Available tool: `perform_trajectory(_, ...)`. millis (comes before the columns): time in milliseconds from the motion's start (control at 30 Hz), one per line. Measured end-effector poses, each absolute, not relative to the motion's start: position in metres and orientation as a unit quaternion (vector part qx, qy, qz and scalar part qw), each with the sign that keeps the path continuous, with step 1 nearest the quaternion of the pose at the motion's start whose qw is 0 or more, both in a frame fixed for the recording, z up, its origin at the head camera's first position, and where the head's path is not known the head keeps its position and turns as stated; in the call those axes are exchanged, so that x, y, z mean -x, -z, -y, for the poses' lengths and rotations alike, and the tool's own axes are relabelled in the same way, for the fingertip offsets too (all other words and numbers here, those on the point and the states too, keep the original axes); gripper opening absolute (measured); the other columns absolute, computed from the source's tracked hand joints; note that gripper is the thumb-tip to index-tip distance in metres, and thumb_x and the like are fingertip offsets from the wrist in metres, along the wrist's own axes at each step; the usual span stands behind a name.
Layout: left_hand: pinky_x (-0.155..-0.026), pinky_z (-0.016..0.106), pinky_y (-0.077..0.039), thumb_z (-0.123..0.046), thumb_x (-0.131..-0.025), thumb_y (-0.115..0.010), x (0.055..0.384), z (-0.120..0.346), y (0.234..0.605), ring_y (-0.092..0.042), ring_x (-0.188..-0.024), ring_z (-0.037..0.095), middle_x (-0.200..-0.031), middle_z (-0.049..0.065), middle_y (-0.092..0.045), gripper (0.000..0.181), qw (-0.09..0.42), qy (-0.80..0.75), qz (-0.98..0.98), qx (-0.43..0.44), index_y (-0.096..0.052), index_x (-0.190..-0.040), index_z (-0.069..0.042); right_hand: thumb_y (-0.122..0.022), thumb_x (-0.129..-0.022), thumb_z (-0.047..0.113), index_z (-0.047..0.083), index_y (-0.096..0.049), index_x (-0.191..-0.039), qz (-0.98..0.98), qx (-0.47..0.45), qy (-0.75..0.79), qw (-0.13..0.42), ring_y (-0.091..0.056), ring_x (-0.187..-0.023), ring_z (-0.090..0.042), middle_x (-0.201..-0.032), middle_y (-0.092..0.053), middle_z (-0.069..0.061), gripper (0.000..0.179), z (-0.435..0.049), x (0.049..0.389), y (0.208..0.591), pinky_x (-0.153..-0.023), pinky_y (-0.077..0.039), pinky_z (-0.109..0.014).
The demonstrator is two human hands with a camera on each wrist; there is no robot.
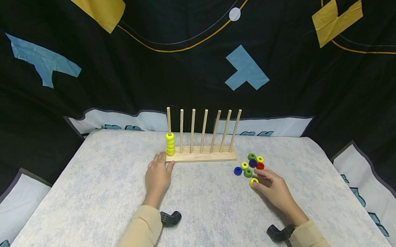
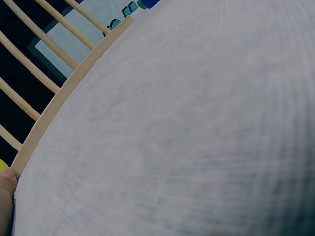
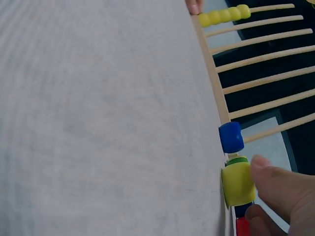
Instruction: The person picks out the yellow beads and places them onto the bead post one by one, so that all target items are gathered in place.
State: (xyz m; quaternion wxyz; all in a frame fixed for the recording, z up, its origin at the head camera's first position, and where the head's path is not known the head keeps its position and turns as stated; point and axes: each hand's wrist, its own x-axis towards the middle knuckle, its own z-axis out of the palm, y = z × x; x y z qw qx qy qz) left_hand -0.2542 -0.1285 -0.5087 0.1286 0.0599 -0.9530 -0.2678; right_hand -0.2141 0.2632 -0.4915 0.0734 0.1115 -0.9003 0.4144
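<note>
A wooden peg stand (image 1: 202, 157) with several upright pegs stands at the back of the table. Yellow beads (image 1: 170, 144) are stacked on its leftmost peg. My left hand (image 1: 158, 177) holds the left end of the base, thumb at the front edge; only the thumb (image 2: 7, 183) shows in the left wrist view. To the right, my right hand (image 1: 275, 192) has its thumb against a yellow bead (image 3: 238, 184) lying on the table. The index fingertip is spread apart from the thumb, and I see no closed pinch around the bead.
Just beyond the right hand lie loose beads: blue (image 1: 238, 170), dark blue (image 1: 253, 163), green (image 1: 248, 173), red (image 1: 260, 165) and yellow (image 1: 244, 166). A black curtain (image 1: 189, 79) with tape patches hangs behind the table (image 1: 208, 211). Each wrist carries a black device (image 1: 171, 218).
</note>
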Motion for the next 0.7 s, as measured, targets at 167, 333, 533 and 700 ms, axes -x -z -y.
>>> perform_trajectory(167,-0.112,0.059,-0.039,-0.042,-0.101,-0.054,0.2537,0.1283,0.5088,-0.038,-0.144,0.040,-0.154,0.018,-0.043,0.064,0.131,0.267,0.953,-0.061,-0.042,-0.149,-0.001,-0.078,-0.087,0.020,0.005,-0.064,-0.130,0.902,-0.106,-0.412,0.077,-0.066,-0.115,-0.027,-0.130,-0.065,-0.010,0.048,-0.2645,0.2137,0.4963,-0.095,-0.056,-0.039)
perform_trajectory(333,-0.113,0.059,-0.038,-0.042,-0.101,-0.054,0.2535,0.1282,0.5092,-0.038,-0.145,0.039,-0.154,0.017,-0.043,0.064,0.131,0.269,0.952,-0.062,-0.041,-0.149,-0.001,-0.078,-0.087,0.022,0.007,-0.065,-0.127,0.902,-0.102,-0.412,0.078,-0.067,-0.113,-0.024,-0.128,-0.066,-0.008,0.045,-0.2646,0.2138,0.4983,-0.095,-0.056,-0.037)
perform_trajectory(533,-0.112,0.059,-0.039,-0.042,-0.101,-0.055,0.2537,0.1287,0.5095,-0.038,-0.145,0.039,-0.154,0.017,-0.043,0.065,0.133,0.270,0.952,-0.061,-0.041,-0.149,-0.001,-0.078,-0.087,0.022,0.009,-0.068,-0.123,0.902,-0.098,-0.413,0.078,-0.069,-0.109,-0.023,-0.123,-0.069,-0.007,0.040,-0.2635,0.2131,0.5000,-0.092,-0.058,-0.033)
perform_trajectory(700,-0.111,0.060,-0.040,-0.042,-0.101,-0.055,0.2543,0.1293,0.5097,-0.039,-0.144,0.040,-0.154,0.017,-0.043,0.064,0.134,0.270,0.952,-0.059,-0.042,-0.149,-0.001,-0.078,-0.087,0.022,0.010,-0.068,-0.123,0.905,-0.088,-0.411,0.070,-0.069,-0.107,-0.023,-0.122,-0.069,-0.007,0.040,-0.2630,0.2125,0.5015,-0.090,-0.058,-0.029)
